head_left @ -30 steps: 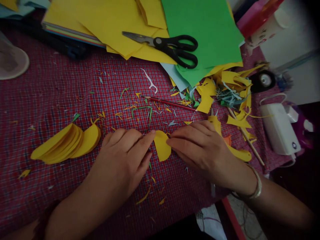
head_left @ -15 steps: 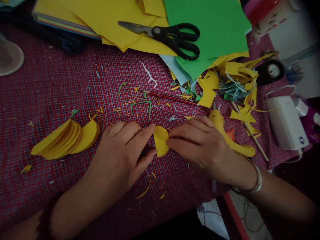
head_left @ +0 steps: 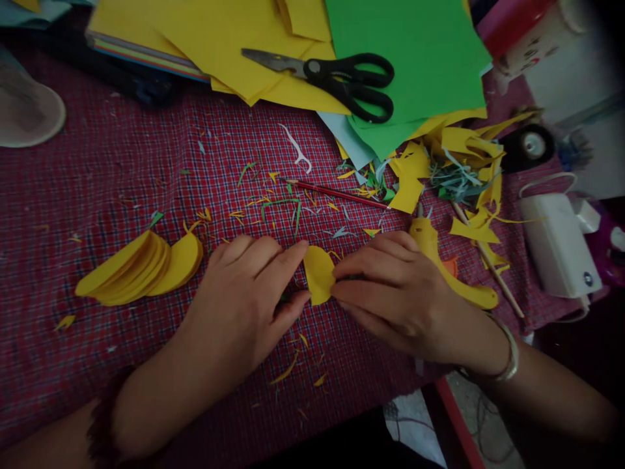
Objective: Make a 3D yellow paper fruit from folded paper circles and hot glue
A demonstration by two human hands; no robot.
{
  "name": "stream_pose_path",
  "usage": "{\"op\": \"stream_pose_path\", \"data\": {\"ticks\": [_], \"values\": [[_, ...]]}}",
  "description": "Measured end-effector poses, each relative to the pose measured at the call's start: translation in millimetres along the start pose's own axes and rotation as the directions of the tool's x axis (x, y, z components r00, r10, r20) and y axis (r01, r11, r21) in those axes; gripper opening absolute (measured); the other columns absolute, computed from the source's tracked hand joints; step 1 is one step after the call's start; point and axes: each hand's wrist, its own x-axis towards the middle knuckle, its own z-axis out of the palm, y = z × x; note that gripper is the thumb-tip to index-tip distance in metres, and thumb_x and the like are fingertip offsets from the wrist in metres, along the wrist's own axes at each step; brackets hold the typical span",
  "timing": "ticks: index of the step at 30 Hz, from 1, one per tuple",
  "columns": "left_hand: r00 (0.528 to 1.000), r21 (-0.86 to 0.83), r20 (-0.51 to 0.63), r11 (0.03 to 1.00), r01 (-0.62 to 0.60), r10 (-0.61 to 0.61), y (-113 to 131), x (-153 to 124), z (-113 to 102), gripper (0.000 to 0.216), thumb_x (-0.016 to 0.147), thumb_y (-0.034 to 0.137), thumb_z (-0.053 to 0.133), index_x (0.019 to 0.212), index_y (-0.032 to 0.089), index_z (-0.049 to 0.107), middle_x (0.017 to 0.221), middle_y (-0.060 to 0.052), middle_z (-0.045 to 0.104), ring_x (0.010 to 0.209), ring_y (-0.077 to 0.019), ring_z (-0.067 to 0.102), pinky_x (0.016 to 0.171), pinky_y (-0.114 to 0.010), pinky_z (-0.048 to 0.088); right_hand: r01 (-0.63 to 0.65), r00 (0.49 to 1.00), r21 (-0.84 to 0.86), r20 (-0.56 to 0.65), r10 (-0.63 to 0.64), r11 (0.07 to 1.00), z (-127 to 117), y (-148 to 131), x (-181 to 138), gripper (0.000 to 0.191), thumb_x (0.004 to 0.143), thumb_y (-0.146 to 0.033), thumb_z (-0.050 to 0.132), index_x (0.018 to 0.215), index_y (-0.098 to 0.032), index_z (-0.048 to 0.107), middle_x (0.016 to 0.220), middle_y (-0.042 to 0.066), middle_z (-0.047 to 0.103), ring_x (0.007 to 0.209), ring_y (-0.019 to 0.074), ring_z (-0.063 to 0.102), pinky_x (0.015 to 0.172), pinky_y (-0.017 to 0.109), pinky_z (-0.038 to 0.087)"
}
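Pinching a yellow paper petal [head_left: 318, 275] between left hand [head_left: 244, 293] and right hand [head_left: 390, 286].

Left hand [head_left: 244, 293]: palm down, knuckles up, low in the middle of view.
Left fingers [head_left: 288, 257]: forefinger stretched toward the right hand, thumb beneath it, the two pinched together at the tips.
Left forearm: bare, slanting in from the lower left corner.
Right hand [head_left: 390, 286]: palm down, facing the left hand, close to it.
Right fingers [head_left: 349, 267]: forefinger and thumb closed in a pinch, the rest curled.
Right wrist: ringed by a pale bangle [head_left: 505, 355]; forearm entering from the lower right.
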Motion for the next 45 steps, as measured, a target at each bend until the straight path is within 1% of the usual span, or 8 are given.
{"op": "stream_pose_path", "data": {"ticks": [9, 25, 29, 32, 34, 38, 41, 45], "values": [[1.000, 0.010, -0.012, 1.000, 0.003, -0.002, 0.1, 0.7, -0.4, 0.046, 0.085, 0.032, 0.060, 0.126, 0.012, 0.054, 0.092, -0.008, 0.059, 0.083, -0.0265, 0.053, 0.074, -0.044, 0.045, 0.012, 0.991, 0.036, 0.134, -0.016, 0.999, -2.5, -1.4, 4.7, 0.024, 0.098, -0.022, 0.045, 0.092, -0.019, 0.068, 0.090, 0.004, 0.064, 0.086, 0.0199, 0.052, 0.081, 0.039, 0.035], [1.000, 0.014, 0.003, 1.000, 0.009, -0.009, 0.4, 2.0, -0.4, 0.043, 0.087, 0.032, 0.058, 0.125, 0.013, 0.054, 0.092, -0.007, 0.060, 0.083, -0.0260, 0.052, 0.075, -0.043, 0.042, -0.014, 0.985, 0.090, 0.170, -0.001, 0.996, 2.7, -5.2, 4.9, 0.027, 0.100, -0.023, 0.040, 0.108, -0.020, 0.066, 0.096, 0.003, 0.063, 0.091, 0.0198, 0.048, 0.083, 0.040, 0.032], [1.000, -0.035, -0.011, 0.999, -0.012, 0.012, -2.3, 3.2, -0.5, 0.040, 0.087, 0.030, 0.059, 0.123, 0.015, 0.055, 0.091, -0.006, 0.060, 0.081, -0.0247, 0.052, 0.073, -0.042, 0.043, -0.017, 0.996, 0.085, 0.090, 0.009, 0.996, 0.7, -4.2, 2.6, 0.023, 0.098, -0.019, 0.044, 0.101, -0.018, 0.066, 0.093, 0.004, 0.064, 0.087, 0.0188, 0.049, 0.082, 0.038, 0.034], [0.999, -0.081, -0.034, 0.996, -0.022, 0.019, -4.4, 2.7, -0.6, 0.037, 0.087, 0.025, 0.059, 0.122, 0.014, 0.055, 0.091, -0.006, 0.059, 0.081, -0.0225, 0.052, 0.073, -0.040, 0.044, -0.087, 0.995, 0.059, -0.039, 0.089, 0.995, -1.5, -0.3, -1.2, 0.014, 0.093, -0.016, 0.052, 0.094, -0.016, 0.066, 0.092, 0.004, 0.064, 0.084, 0.0181, 0.051, 0.080, 0.038, 0.035], [0.997, -0.096, -0.070, 0.995, -0.023, 0.016, -5.0, 0.4, -0.6, 0.035, 0.087, 0.021, 0.059, 0.121, 0.013, 0.055, 0.093, -0.006, 0.060, 0.083, -0.0220, 0.052, 0.074, -0.039, 0.045, -0.119, 0.991, 0.038, -0.055, 0.121, 0.992, -2.0, 2.1, -2.9, 0.012, 0.092, -0.015, 0.054, 0.092, -0.017, 0.066, 0.093, 0.004, 0.065, 0.083, 0.0180, 0.052, 0.079, 0.038, 0.035], [0.982, -0.038, -0.099, 0.986, -0.165, 0.160, -4.5, -8.7, -0.7, 0.019, 0.090, 0.012, 0.051, 0.106, 0.014, 0.061, 0.101, -0.006, 0.063, 0.091, -0.0225, 0.054, 0.079, -0.039, 0.044, -0.099, 0.995, 0.024, 0.012, 0.099, 0.995, -0.9, 3.1, -3.4, 0.016, 0.094, -0.017, 0.052, 0.096, -0.017, 0.067, 0.097, 0.003, 0.067, 0.088, 0.0185, 0.053, 0.083, 0.038, 0.036], [0.953, 0.036, -0.069, 0.956, -0.292, 0.294, -4.2, -14.1, -0.6, 0.026, 0.094, 0.010, 0.041, 0.109, 0.013, 0.062, 0.111, -0.005, 0.066, 0.104, -0.0236, 0.053, 0.088, -0.039, 0.042, -0.085, 0.996, 0.018, 0.040, 0.085, 0.996, 0.7, 2.7, -2.9, 0.018, 0.095, -0.020, 0.050, 0.099, -0.017, 0.067, 0.099, 0.004, 0.068, 0.090, 0.0192, 0.054, 0.085, 0.039, 0.036], [0.942, 0.073, -0.086, 0.945, -0.320, 0.326, -4.4, -14.3, -1.2, 0.030, 0.095, 0.011, 0.037, 0.110, 0.012, 0.063, 0.111, -0.005, 0.068, 0.106, -0.0221, 0.055, 0.090, -0.038, 0.043, -0.073, 0.997, 0.010, 0.041, 0.073, 0.997, 2.4, 3.1, -2.7, 0.020, 0.096, -0.020, 0.049, 0.102, -0.016, 0.067, 0.101, 0.005, 0.068, 0.090, 0.0196, 0.055, 0.085, 0.039, 0.037]]}}
